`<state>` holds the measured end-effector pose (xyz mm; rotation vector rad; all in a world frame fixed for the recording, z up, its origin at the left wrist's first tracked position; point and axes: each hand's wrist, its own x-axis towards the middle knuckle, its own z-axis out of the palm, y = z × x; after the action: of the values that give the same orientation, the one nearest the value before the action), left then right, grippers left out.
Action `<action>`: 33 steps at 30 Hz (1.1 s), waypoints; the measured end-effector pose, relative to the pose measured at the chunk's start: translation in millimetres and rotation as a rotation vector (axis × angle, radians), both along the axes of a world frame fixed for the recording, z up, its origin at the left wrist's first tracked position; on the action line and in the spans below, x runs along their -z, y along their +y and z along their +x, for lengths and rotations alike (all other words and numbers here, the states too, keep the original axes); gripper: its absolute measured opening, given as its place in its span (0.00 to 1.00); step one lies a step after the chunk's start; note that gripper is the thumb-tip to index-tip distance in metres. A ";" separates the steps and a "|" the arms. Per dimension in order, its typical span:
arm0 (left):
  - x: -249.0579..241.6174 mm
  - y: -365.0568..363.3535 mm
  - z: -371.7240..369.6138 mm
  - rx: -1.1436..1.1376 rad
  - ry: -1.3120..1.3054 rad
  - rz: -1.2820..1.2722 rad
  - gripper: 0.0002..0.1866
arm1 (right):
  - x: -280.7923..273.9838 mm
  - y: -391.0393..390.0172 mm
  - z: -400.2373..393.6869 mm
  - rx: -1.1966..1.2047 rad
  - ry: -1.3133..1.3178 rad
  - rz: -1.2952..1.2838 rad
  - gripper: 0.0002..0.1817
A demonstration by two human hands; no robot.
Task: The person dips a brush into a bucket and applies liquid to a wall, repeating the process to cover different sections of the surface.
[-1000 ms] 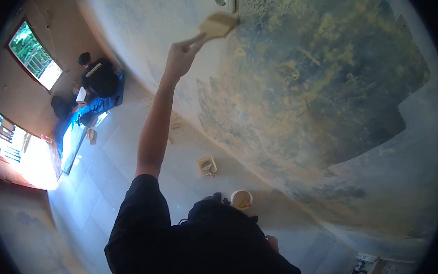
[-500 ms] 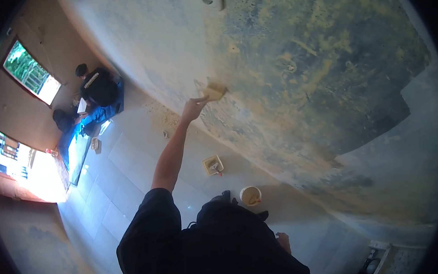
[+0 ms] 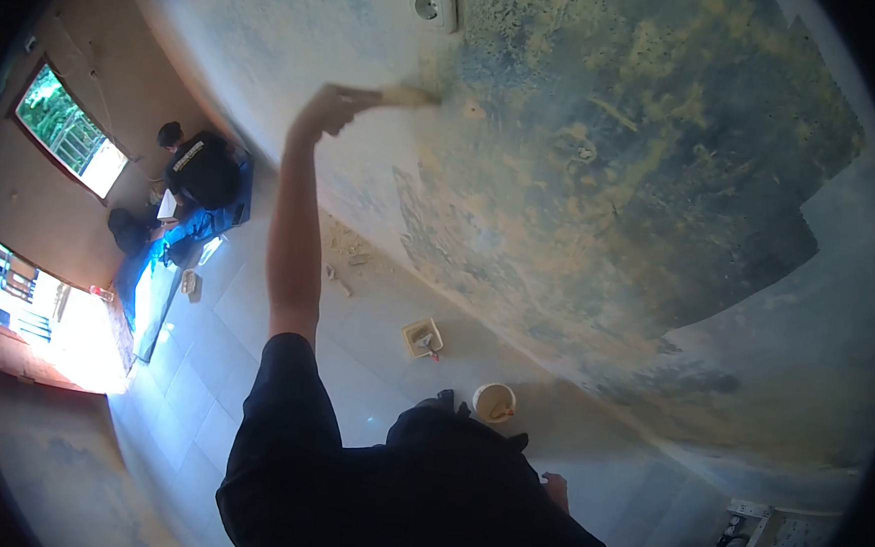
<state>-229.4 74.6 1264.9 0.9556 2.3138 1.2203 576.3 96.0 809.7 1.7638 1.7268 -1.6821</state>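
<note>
My left hand (image 3: 329, 113) is raised to the wall, its fingers closed around a flat tan brush (image 3: 408, 97). Motion blurs the brush, and its far end meets the patchy grey-green and yellow wall (image 3: 614, 164) below and left of the socket (image 3: 435, 7). My right hand (image 3: 556, 489) hangs low beside my body, partly covered by my dark shirt. Its visible fingers are loosely bent, with nothing seen in them. On the floor near my feet stands a white bucket (image 3: 495, 403) with tan contents. A small square tub (image 3: 422, 339) beside it holds a red-ended tool.
Two people (image 3: 201, 171) crouch at the far left near the windows (image 3: 70, 131). Crumbs and scraps (image 3: 349, 253) lie along the wall's foot on the tiled floor (image 3: 222, 361). A pale frame with items (image 3: 737, 543) stands at the lower right.
My left hand has moved up and left along the wall with the brush, which now shows more edge-on. My right hand still hangs low. The view has shifted slightly.
</note>
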 end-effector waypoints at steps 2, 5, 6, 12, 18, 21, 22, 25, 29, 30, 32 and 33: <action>-35.9 -13.0 5.4 -0.120 0.059 0.154 0.19 | -2.3 -4.0 -1.0 0.071 -0.031 -0.064 0.15; -72.4 -25.3 -9.4 -0.223 0.118 0.447 0.19 | -11.3 -4.2 -3.6 0.178 -0.082 -0.149 0.15; -81.8 -27.6 -14.7 -0.226 0.132 0.558 0.16 | -15.4 -1.9 -3.8 0.218 -0.100 -0.172 0.15; -165.1 -4.1 -0.3 -0.131 0.334 1.029 0.19 | -26.1 26.2 -21.9 0.462 -0.131 -0.237 0.15; -80.5 46.4 -45.1 -0.173 0.530 0.670 0.22 | -29.9 15.8 -27.2 0.499 -0.112 -0.229 0.15; -2.3 42.5 -24.4 -0.153 0.560 0.649 0.23 | -27.6 6.9 -27.0 0.444 -0.132 -0.252 0.16; 26.3 39.1 -17.0 -0.141 0.570 0.648 0.22 | -26.8 7.7 -25.6 0.417 -0.133 -0.261 0.15; 121.6 22.4 9.6 -0.188 0.105 0.340 0.20 | -21.8 11.3 -14.4 0.307 -0.157 -0.266 0.14; 240.8 2.7 27.3 -0.032 0.107 0.158 0.19 | -16.5 20.5 1.9 0.149 -0.166 -0.247 0.12; 257.6 -2.2 32.3 -0.029 0.096 -0.029 0.19 | -16.0 23.6 3.8 0.112 -0.174 -0.240 0.12; 284.7 -5.5 33.2 0.025 0.136 -0.205 0.20 | -12.6 36.7 7.4 0.078 -0.179 -0.218 0.12; 291.4 -0.7 32.2 0.019 0.136 -0.158 0.21 | -33.4 45.0 -8.0 0.233 -0.196 -0.205 0.12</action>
<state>-197.2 74.0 973.5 1.0304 2.4569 0.9751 568.3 141.0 843.1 2.0156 1.2623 -1.6360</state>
